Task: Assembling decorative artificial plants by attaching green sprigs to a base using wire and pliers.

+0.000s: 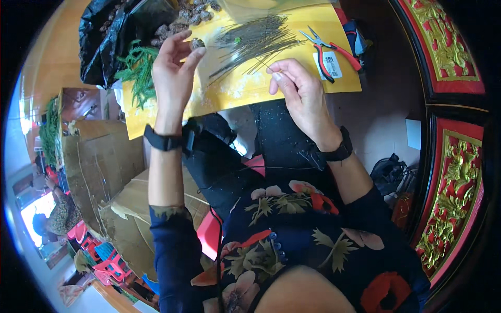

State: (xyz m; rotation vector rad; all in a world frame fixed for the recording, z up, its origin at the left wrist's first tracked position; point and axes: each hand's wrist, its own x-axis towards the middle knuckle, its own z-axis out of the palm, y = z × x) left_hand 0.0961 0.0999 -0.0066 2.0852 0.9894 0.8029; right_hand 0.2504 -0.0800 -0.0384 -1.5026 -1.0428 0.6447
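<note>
My left hand holds a small brown pine cone between thumb and fingertips, above the yellow table sheet. To its right, my right hand is closed in a pinch on a thin wire, whose end points toward the left. Beyond the hands lies a loose heap of thin dark wires, with a tiny green scrap on it. More pine cones are piled at the far left of the sheet. Green needle sprigs lie just left of my left hand.
Red-handled pliers rest at the right, partly over a white label. A black plastic bag stands at the far left. Cardboard leans below it. Carved red-and-gold panels line the right side. Another person is in the left background.
</note>
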